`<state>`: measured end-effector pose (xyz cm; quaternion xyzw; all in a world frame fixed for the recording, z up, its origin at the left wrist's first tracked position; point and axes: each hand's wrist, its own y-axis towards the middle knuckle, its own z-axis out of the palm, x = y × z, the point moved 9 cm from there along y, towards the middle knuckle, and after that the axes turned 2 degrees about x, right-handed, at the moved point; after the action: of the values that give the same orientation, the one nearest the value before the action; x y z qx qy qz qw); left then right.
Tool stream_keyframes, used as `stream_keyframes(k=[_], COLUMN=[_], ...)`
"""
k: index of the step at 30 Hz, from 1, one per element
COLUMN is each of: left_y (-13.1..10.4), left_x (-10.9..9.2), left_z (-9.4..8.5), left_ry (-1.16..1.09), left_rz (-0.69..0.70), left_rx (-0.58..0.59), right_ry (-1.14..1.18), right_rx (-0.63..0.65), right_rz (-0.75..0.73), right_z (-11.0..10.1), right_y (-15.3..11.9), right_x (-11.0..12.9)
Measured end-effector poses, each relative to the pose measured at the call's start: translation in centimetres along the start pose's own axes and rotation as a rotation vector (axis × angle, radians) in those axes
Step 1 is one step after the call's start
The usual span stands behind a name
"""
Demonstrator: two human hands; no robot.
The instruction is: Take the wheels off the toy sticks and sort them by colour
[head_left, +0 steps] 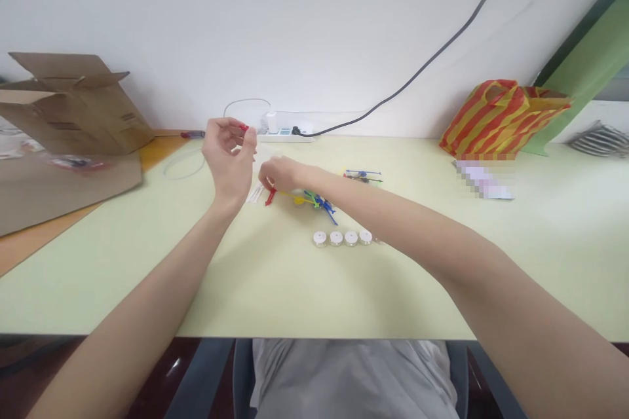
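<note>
My left hand (230, 156) is raised above the table with a small red piece (244, 127) pinched between thumb and fingers. My right hand (278, 174) reaches across to the left, its fingers closed at the upper end of a red plastic piece (270, 196); whether it grips that piece is unclear. White pieces (256, 193) lie just left of it. To the right are a yellow piece (299, 200) and a cluster of blue and green pieces (322, 203). More coloured sticks (363, 175) lie behind my right forearm. Nearer me stands a row of several round white-topped containers (336, 238), partly hidden by the forearm.
A power strip (289, 138) with a dark cable (403, 86) sits by the wall. An open cardboard box (93, 111) stands at the left on flat cardboard (73, 183). A red-and-yellow striped bag (496, 121) and a blurred packet (484, 180) are at the right.
</note>
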<state>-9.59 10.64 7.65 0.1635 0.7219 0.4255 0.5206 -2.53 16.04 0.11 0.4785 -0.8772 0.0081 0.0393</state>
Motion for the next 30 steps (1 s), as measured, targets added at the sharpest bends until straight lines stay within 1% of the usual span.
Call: stream_keyframes(k=[4,8,15,19,22,25,27,28,30], left_y=[0.0,-0.1,-0.3,-0.2,-0.2,-0.2,-0.2,-0.3,-0.3], left_x=[0.0,0.2,0.1,0.4,0.5,0.3,0.1,0.0,-0.2], left_z=[0.0,0.0,0.1,0.1,0.2,0.1,0.1,0.1,0.1], left_ry=[-0.055,-0.092,-0.098,-0.084,-0.064,-0.064,-0.074,-0.081,-0.098], left_rz=[-0.026,-0.037,-0.037,-0.043,-0.037,-0.033,-0.032,-0.032,-0.039], left_rx=[-0.018,-0.038,-0.036,-0.029,-0.019,-0.022,-0.027,-0.031,-0.032], right_ry=[-0.030,-0.046,-0.037,-0.025,-0.020,0.002,0.021,0.030,0.151], right_rx=[-0.007,-0.040,-0.076,-0.105,-0.126,-0.157,-0.188,-0.210,-0.314], right_rz=[-0.030,-0.036,-0.012,-0.002,0.017,0.020,0.027,0.035,0.061], right_z=[0.0,-0.1,0.1,0.1,-0.3,-1.8,-3.6,-4.7,-7.3], right_y=[0.3,0.6,0.8,0.7,0.6,0.0,-1.7,-3.1,-7.5], right_x=[0.2,0.3,-0.3,-0.1,-0.1,-0.4,-0.6,-0.5,0.4])
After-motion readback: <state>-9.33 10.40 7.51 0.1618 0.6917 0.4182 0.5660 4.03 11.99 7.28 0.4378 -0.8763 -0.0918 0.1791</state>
